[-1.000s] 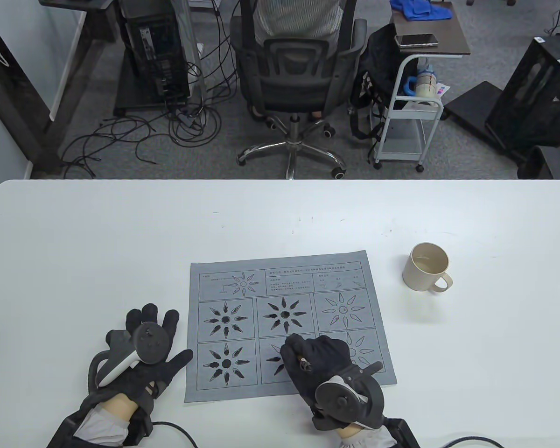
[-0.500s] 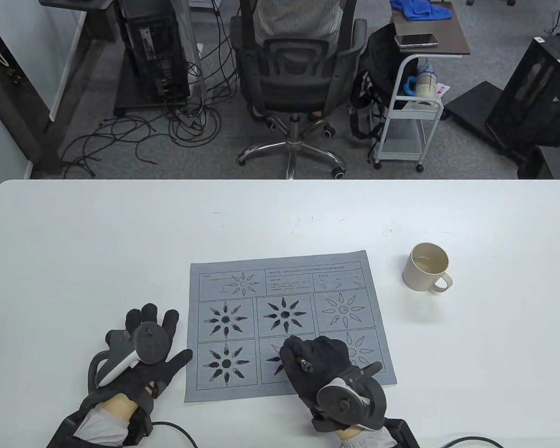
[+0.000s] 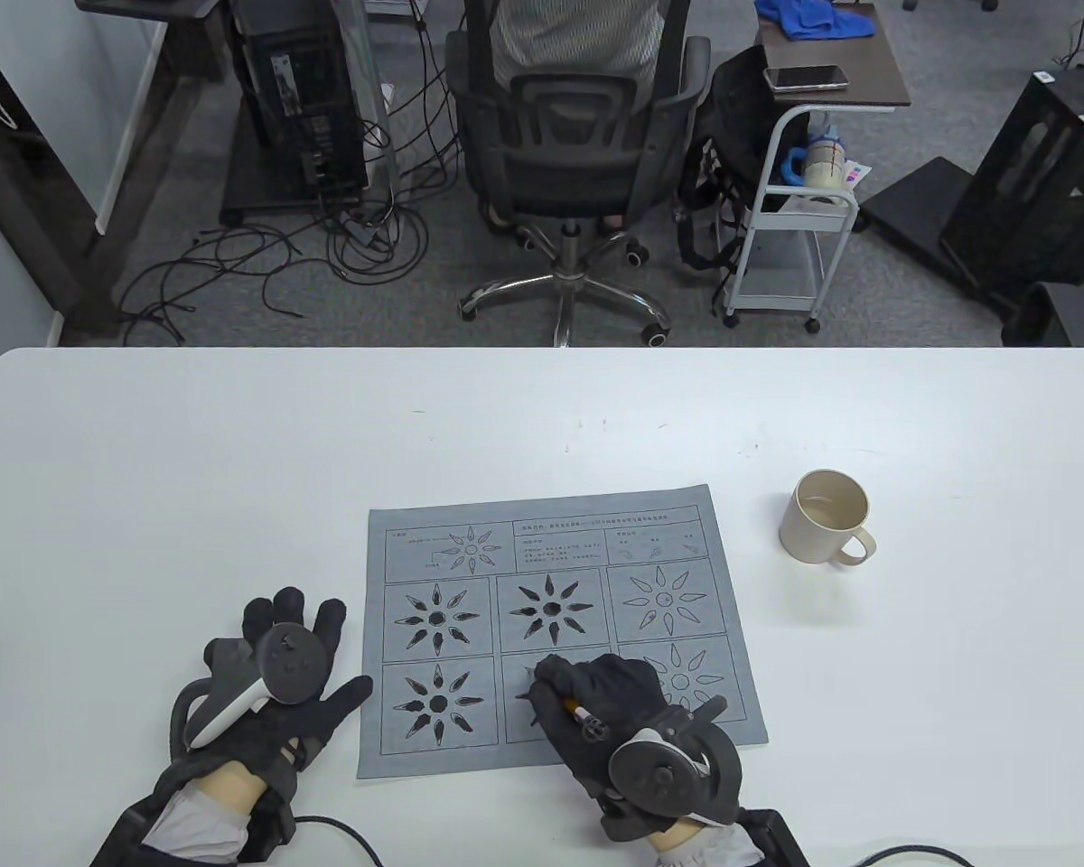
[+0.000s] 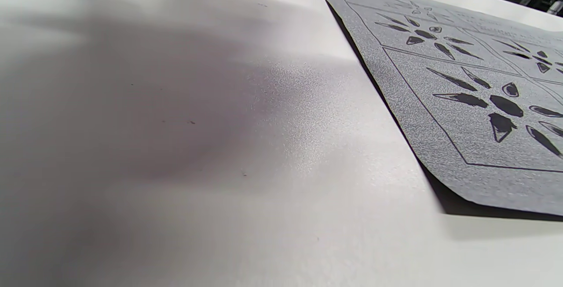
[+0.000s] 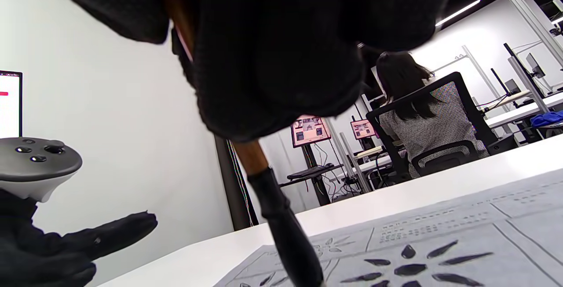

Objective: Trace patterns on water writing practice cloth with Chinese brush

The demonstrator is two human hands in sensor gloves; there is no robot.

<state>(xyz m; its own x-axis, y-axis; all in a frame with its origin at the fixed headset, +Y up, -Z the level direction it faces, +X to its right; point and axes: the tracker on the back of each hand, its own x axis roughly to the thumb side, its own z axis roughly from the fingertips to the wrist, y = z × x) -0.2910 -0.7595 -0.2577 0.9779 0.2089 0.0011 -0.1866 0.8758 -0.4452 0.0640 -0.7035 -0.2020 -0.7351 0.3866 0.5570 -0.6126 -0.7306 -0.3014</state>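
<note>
We see the grey water writing cloth (image 3: 560,632) lying flat on the white table (image 3: 235,470), printed with a header row and two rows of three sunburst patterns. Both left cells and the top middle cell have their petals filled dark, while the top right cell (image 3: 661,601) shows outlines only. Our right hand (image 3: 610,700) sits over the bottom row, covering most of the bottom middle cell and part of the bottom right one; its fingers are curled closed around the brush (image 3: 581,716), whose brown handle end sticks out above the knuckles. In the right wrist view the brush (image 5: 281,221) runs down from the gloved fingers (image 5: 272,58), brown shaft turning into a black ferrule, tilted, with its tip at the bottom edge of that view over the cloth (image 5: 440,243); we cannot tell whether the tip touches. Our left hand (image 3: 275,686) rests palm down on the table just beside the cloth's left edge, fingers spread wide and holding nothing, the thumb pointing toward the cloth. The left wrist view shows only the table and the cloth's (image 4: 462,102) near corner lifted slightly over its shadow. A beige mug (image 3: 827,517) stands well apart on the right, its handle turned to the right.
</note>
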